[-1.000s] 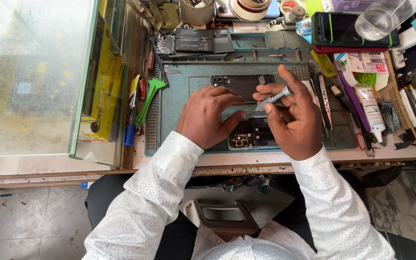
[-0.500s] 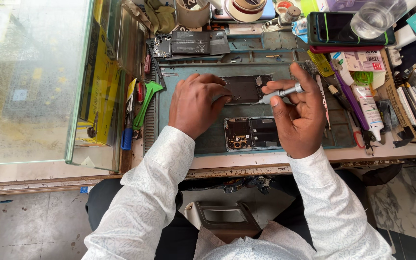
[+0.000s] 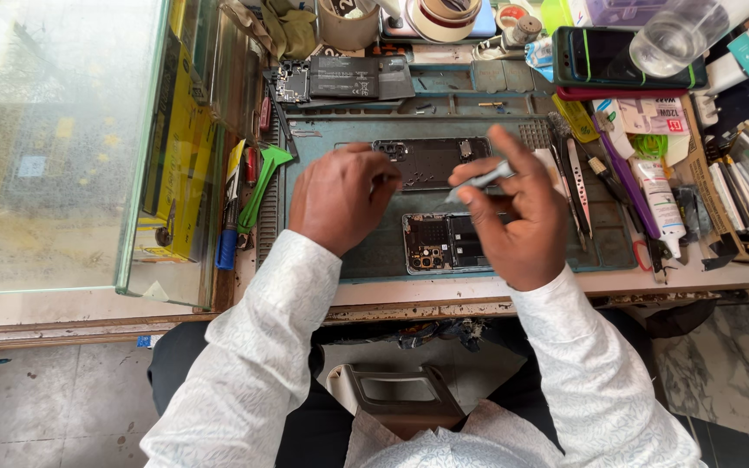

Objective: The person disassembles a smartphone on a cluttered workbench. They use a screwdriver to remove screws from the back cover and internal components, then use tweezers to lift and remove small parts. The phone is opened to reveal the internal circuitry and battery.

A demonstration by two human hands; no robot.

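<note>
Glass display case (image 3: pixel 54 147) occupies the far left of the table (image 3: pixel 444 290), at 9 o'clock from the work area. Beside it lie a green pry tool (image 3: pixel 262 173) and a blue-handled tool (image 3: pixel 227 247).

Left hand (image 3: pixel 340 198) rests on the teal work mat (image 3: pixel 322 251), fingers (image 3: pixel 379 178) curled together, tips touching the left end of the dark phone frame (image 3: pixel 431 160). That frame lies at 12 o'clock on the mat. The opened phone body (image 3: pixel 444 243), camera cluster showing, lies at 6 o'clock from the frame, just beside it.

Right hand (image 3: pixel 517 221) is raised over the mat, fingers clamped on a slim grey tool (image 3: pixel 478 180) whose tip points toward the frame. Whether the tip touches cannot be told.

At 3 o'clock: tweezers (image 3: pixel 578 186), a white tube (image 3: pixel 656 199). At 1 o'clock: a green-edged phone (image 3: pixel 608 54) under a clear bottle (image 3: pixel 674 36).
</note>
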